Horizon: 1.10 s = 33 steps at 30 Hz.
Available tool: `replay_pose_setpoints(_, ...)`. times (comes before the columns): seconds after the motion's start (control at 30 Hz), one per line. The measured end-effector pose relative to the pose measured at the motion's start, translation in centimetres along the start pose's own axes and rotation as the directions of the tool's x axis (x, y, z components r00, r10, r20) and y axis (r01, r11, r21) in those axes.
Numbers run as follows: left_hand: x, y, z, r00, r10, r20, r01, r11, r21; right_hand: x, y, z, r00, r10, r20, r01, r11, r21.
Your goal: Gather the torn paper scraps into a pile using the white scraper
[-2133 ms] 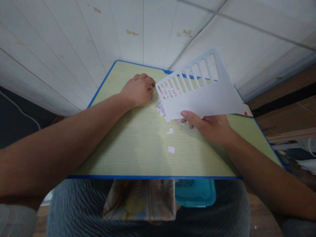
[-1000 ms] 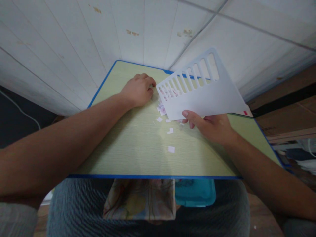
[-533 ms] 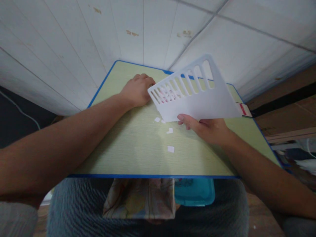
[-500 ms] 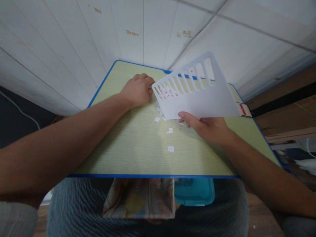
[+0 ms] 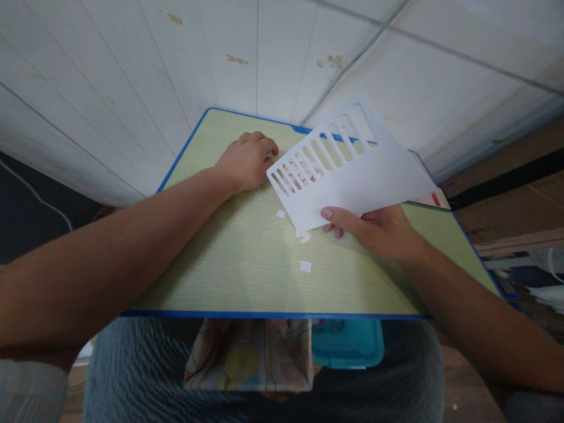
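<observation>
At the bottom of the frame, under the near table edge: a teal plastic box (image 5: 348, 343) and a patterned cloth or bag (image 5: 249, 355) on grey-clad knees. Above that, a pale green table (image 5: 229, 276) with blue trim, filling the middle of the frame. On it, right of centre, a few white paper squares (image 5: 305, 267), loose and apart from one another. Just beyond, right hand (image 5: 374, 232), fingers closed round the lower edge of a white slotted plastic board (image 5: 352, 176), thumb on top, board tilted with its lower left corner near the tabletop. Through the slots, pink and white scraps (image 5: 297, 175), probably a small heap, though blurred. Further up, left of centre, left hand (image 5: 247, 161) curled loosely, knuckles up, resting on the table just beside the board's slotted end; whether anything sits under the fingers cannot be told. Beyond, white panelled wall (image 5: 282, 53).
</observation>
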<state>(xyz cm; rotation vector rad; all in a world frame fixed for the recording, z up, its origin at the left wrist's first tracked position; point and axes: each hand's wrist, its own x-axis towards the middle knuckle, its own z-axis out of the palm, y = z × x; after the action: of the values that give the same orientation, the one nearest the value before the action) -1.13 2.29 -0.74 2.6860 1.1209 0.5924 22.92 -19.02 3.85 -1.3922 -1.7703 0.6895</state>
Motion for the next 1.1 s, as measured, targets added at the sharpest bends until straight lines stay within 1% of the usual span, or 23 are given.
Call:
replay_pose_setpoints(0.07,0.0,0.0,0.0,1.000,0.001,-0.006,-0.001,1.000,0.004,0.1,-0.1,-0.1,1.000,0.015,-0.012,-0.015,1.000,0.014)
replay_pose_setpoints(0.2,0.0,0.0,0.3,0.999,-0.018,-0.045,0.019,1.000,0.015,0.3,-0.2,-0.5,0.990,0.005,-0.138,0.001,0.999,0.042)
replay_pose_setpoints(0.27,0.0,0.0,0.3,0.999,-0.026,-0.031,0.026,1.000,0.010,0.4,-0.2,-0.6,0.990,0.002,-0.139,0.005,0.999,0.052)
replay_pose_setpoints(0.4,0.0,0.2,-0.1,0.999,-0.042,-0.003,0.041,0.999,-0.031,0.2,0.0,-0.4,0.999,0.018,-0.045,-0.017,1.000,0.016)
replay_pose_setpoints(0.47,0.0,0.3,-0.4,0.999,-0.029,0.020,0.030,0.999,-0.026,0.1,0.0,-0.2,1.000,0.028,-0.013,-0.028,1.000,0.006)
replay_pose_setpoints(0.6,-0.2,0.7,-1.0,0.998,-0.008,0.058,0.008,1.000,0.012,-0.3,-0.6,-0.1,0.999,0.024,0.048,-0.026,0.999,0.044)
replay_pose_setpoints(0.67,-0.2,0.9,-1.1,0.997,-0.027,0.066,0.026,0.999,0.019,-0.5,-1.1,-0.2,0.996,0.024,0.088,-0.031,0.997,0.069)
replay_pose_setpoints(0.77,-0.2,1.1,-1.2,0.995,-0.063,0.079,0.062,0.998,0.020,-0.8,-1.8,-0.4,0.982,0.022,0.189,-0.041,0.995,0.096)
replay_pose_setpoints(0.83,-0.2,1.1,-1.2,0.994,-0.067,0.087,0.066,0.998,0.014,-0.8,-2.0,-0.6,0.977,0.022,0.212,-0.047,0.992,0.116)
replay_pose_setpoints(0.87,-0.2,1.1,-1.2,0.994,-0.065,0.093,0.064,0.998,0.009,-0.7,-2.0,-0.7,0.981,0.027,0.194,-0.052,0.991,0.125)
replay_pose_setpoints(1.0,-0.5,1.1,-1.3,0.994,-0.064,0.087,0.066,0.998,-0.017,-0.4,-1.5,-1.0,0.998,0.056,0.032,-0.059,0.993,0.103)
replay_pose_setpoints(1.07,-0.5,1.2,-1.3,0.995,-0.070,0.076,0.072,0.997,-0.014,-0.3,-1.2,-1.0,0.998,0.058,-0.007,-0.057,0.995,0.080)
replay_pose_setpoints(1.1,-0.5,1.2,-1.2,0.994,-0.073,0.077,0.074,0.997,-0.009,-0.2,-1.0,-1.0,0.998,0.062,-0.003,-0.062,0.995,0.073)
